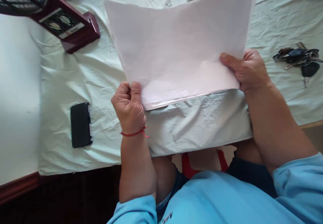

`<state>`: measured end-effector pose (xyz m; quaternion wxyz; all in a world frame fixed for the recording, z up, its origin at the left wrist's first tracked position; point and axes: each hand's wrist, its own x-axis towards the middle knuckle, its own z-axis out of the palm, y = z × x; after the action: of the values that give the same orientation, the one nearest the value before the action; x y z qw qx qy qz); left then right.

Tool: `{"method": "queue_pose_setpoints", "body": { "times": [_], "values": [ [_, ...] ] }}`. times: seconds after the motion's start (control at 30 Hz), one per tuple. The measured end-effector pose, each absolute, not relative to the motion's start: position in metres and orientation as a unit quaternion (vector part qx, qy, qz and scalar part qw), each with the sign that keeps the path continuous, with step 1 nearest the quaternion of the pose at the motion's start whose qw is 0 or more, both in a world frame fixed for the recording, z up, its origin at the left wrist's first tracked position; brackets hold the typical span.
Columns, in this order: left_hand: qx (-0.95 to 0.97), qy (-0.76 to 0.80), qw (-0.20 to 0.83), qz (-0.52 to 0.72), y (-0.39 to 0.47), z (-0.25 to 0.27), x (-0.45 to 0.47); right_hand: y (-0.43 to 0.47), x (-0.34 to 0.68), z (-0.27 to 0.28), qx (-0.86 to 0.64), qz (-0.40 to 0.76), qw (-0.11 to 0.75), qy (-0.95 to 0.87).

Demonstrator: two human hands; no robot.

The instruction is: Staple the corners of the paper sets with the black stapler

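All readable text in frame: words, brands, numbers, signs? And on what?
Nothing reads for certain.
Fan label: small lettering, too blurred.
Blue shirt: dark letters at the picture's bottom edge, partly cut off, unreadable.
Paper sheets: none visible on the upward face.

Print shows on the fan and on the shirt, but no word can be read with certainty.

On the dark red stand of the fan [54, 1], a dark label [61, 22] carries two pale oval shapes, and a light strip along its lower edge bears a small reddish mark with a short line of dark lettering beside it, too small and blurred to spell out; on the light blue shirt [214, 197], a few dark, slanted letters [167, 218] stand at the bottom edge of the view, partly cut off and unclear.
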<state>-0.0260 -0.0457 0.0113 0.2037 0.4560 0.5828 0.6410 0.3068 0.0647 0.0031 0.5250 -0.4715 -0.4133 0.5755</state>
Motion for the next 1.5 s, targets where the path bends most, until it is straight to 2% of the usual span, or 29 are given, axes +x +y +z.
{"method": "queue_pose_setpoints", "body": {
  "times": [0.47,0.67,0.9,1.17,1.5],
  "values": [
    [0.400,0.573,0.229,0.678,-0.0449,0.0162,-0.0182,0.0669,0.3086,-0.0027,-0.456,0.585,0.529,-0.412],
    [0.419,0.575,0.290,0.640,-0.0483,0.0157,-0.0253,0.0676,0.3122,-0.0008,-0.462,0.580,0.533,-0.407],
    [0.413,0.590,0.241,0.651,-0.0475,0.0141,-0.0248,0.0660,0.3106,-0.0019,-0.463,0.588,0.520,-0.412],
    [0.404,0.563,0.315,0.649,-0.0513,0.0183,-0.0243,0.0696,0.3140,-0.0021,-0.450,0.586,0.538,-0.404],
    [0.406,0.577,0.242,0.666,-0.0468,0.0166,-0.0206,0.0667,0.3081,0.0022,-0.438,0.578,0.552,-0.412]
  ]
}}
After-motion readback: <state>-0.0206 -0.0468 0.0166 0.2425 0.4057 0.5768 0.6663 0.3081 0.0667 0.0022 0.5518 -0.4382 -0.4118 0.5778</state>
